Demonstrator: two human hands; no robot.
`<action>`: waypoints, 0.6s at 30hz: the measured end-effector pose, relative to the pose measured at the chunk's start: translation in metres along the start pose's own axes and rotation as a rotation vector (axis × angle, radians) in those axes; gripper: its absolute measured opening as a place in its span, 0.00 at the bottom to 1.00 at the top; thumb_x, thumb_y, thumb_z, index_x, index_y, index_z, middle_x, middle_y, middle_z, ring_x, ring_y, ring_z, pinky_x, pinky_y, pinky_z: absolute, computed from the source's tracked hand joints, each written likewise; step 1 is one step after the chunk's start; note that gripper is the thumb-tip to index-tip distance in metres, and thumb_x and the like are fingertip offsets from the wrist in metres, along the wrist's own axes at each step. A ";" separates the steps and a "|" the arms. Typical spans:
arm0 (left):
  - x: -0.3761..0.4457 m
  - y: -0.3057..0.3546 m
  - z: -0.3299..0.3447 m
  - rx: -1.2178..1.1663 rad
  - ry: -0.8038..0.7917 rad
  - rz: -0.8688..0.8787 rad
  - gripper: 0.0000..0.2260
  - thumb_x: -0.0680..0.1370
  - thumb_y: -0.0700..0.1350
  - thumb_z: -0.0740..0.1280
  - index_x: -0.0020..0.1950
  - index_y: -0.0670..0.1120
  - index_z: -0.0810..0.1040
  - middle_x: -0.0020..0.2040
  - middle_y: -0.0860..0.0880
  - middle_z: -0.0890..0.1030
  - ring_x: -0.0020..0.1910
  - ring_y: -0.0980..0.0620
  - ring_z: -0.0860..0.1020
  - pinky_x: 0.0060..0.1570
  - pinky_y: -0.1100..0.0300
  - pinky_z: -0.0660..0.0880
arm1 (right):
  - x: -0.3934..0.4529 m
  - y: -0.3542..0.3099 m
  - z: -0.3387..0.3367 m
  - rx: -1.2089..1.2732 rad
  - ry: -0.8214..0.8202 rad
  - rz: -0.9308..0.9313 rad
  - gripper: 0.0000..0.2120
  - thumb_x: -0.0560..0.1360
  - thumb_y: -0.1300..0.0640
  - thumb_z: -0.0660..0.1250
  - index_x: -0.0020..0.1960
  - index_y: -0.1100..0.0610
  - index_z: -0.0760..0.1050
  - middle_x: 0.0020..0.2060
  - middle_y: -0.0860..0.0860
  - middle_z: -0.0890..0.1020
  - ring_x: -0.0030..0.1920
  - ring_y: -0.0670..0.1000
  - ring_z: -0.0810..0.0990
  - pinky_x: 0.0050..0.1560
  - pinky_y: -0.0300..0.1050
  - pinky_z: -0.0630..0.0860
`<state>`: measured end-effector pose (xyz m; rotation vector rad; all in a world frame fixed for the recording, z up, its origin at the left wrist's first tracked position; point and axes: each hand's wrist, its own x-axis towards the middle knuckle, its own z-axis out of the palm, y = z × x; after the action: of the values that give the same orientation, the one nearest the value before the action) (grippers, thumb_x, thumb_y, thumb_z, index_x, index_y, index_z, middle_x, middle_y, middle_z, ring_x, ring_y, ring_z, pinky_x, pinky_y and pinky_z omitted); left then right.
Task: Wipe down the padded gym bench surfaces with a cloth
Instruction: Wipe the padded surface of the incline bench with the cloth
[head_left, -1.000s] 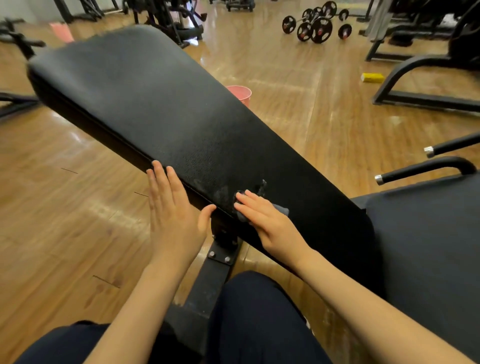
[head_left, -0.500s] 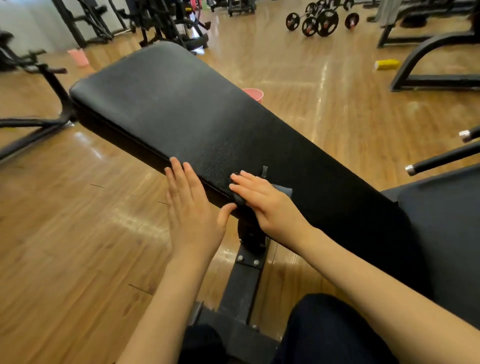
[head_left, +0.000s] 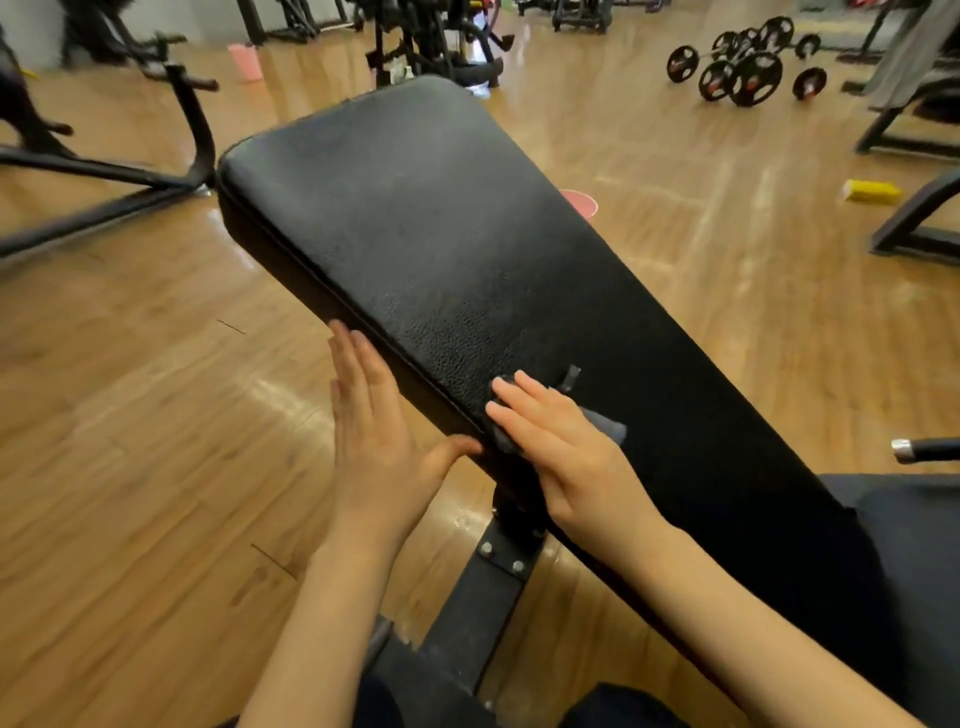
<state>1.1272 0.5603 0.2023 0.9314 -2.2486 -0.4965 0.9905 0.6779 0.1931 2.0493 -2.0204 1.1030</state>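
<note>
The bench pad (head_left: 467, 249) is covered in black, pebbled, leather-like vinyl with a dull sheen, and a dark grey cloth (head_left: 608, 428) is pressed onto it. Matt black painted metal is seen on the frame post (head_left: 488, 597), bolts included, while the wood-look floor (head_left: 130, 415) is finished pretty glossy.

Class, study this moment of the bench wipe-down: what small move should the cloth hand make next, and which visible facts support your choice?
Probably sweep the right hand and its dark cloth up the pad toward its far end. The cloth sits at the pad's near edge under flat fingers, most of the black surface lies beyond it, and the left hand rests against the pad's side, seemingly steadying it.
</note>
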 end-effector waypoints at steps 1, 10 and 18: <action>0.001 -0.001 0.001 -0.002 0.003 -0.004 0.57 0.63 0.58 0.75 0.73 0.42 0.34 0.72 0.50 0.33 0.72 0.59 0.34 0.69 0.66 0.32 | 0.020 -0.005 0.001 0.007 -0.009 -0.010 0.22 0.74 0.64 0.54 0.68 0.60 0.69 0.69 0.53 0.68 0.72 0.51 0.60 0.72 0.44 0.54; 0.006 -0.017 0.008 -0.094 0.036 0.107 0.55 0.64 0.69 0.63 0.75 0.50 0.30 0.75 0.52 0.32 0.74 0.56 0.33 0.74 0.57 0.41 | -0.007 -0.008 0.006 -0.014 0.003 0.046 0.25 0.75 0.61 0.56 0.72 0.55 0.60 0.73 0.41 0.59 0.74 0.47 0.57 0.73 0.40 0.52; 0.014 -0.028 0.019 -0.087 0.074 0.189 0.55 0.66 0.67 0.63 0.73 0.47 0.26 0.73 0.51 0.25 0.75 0.50 0.32 0.72 0.55 0.35 | 0.110 -0.031 0.009 0.003 -0.016 -0.095 0.22 0.76 0.60 0.53 0.69 0.60 0.67 0.70 0.52 0.66 0.72 0.49 0.59 0.73 0.45 0.55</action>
<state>1.1200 0.5329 0.1787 0.6745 -2.2022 -0.4631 1.0101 0.5840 0.2561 2.1374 -1.9073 1.0767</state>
